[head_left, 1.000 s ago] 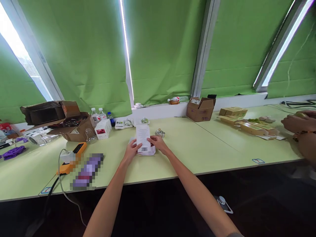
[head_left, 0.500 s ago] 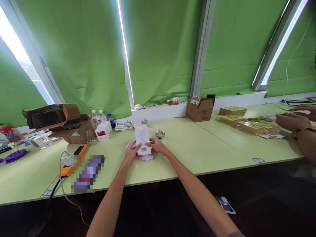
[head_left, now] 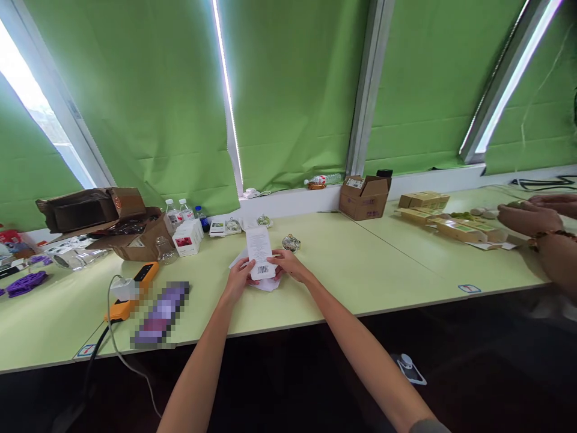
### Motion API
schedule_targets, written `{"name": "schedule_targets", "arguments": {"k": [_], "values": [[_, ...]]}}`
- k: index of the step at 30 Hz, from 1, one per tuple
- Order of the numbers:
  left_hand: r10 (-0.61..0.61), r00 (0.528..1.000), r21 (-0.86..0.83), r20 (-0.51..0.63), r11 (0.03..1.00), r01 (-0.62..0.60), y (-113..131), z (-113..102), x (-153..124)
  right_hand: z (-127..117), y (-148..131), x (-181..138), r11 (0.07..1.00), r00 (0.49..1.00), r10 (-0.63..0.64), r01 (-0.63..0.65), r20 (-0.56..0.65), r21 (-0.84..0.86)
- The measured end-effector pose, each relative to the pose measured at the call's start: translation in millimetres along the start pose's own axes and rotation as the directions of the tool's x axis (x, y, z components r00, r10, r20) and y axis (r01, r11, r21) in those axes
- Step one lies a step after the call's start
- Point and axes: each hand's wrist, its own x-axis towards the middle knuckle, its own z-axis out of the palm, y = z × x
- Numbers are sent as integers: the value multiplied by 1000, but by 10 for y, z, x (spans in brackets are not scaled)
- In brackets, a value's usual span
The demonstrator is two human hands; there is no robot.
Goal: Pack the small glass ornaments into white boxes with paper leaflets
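Observation:
A white box-like piece of packaging (head_left: 259, 248), printed with small text and a barcode, is tilted up over the table between my two hands. My left hand (head_left: 240, 278) pinches its lower left edge. On the lower right edge, my right hand (head_left: 285, 264) grips it with the thumb in front. White paper or film (head_left: 268, 285) lies beneath, partly covered by the hands. Just beyond my right hand rests a round, shiny metallic ornament-like item (head_left: 291, 243), apart from both hands.
White cartons (head_left: 188, 238) and bottles stand back left, beside an open cardboard box (head_left: 135, 237). An orange power strip (head_left: 133, 291) and a blurred purple rectangle (head_left: 162, 313) lie at left. A brown box (head_left: 365, 198) stands back right. Another person's hands (head_left: 527, 219) are by yellow cartons (head_left: 469, 230).
The view has shifted very slightly. Both my hands keep nearly the same hold on the white packaging. The other person's hands have moved a little.

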Motion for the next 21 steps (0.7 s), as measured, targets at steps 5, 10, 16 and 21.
{"name": "schedule_targets", "arguments": {"k": [5, 10, 16, 21], "values": [[4, 1000, 34, -6, 999, -4, -11, -17, -11, -21, -5, -39, 999, 998, 29, -28, 55, -18], [-23, 1000, 36, 4, 999, 23, -6, -17, -17, -24, -1, -49, 998, 997, 58, -57, 48, -31], [-18, 1000, -19, 8, 1000, 18, 27, 8, -11, -45, -17, -6, 999, 999, 8, -9, -32, -47], [-1, 1000, -41, 13, 999, 2, 29, 15, -10, -54, -10, 1, 998, 1000, 16, -16, -7, -58]]}}
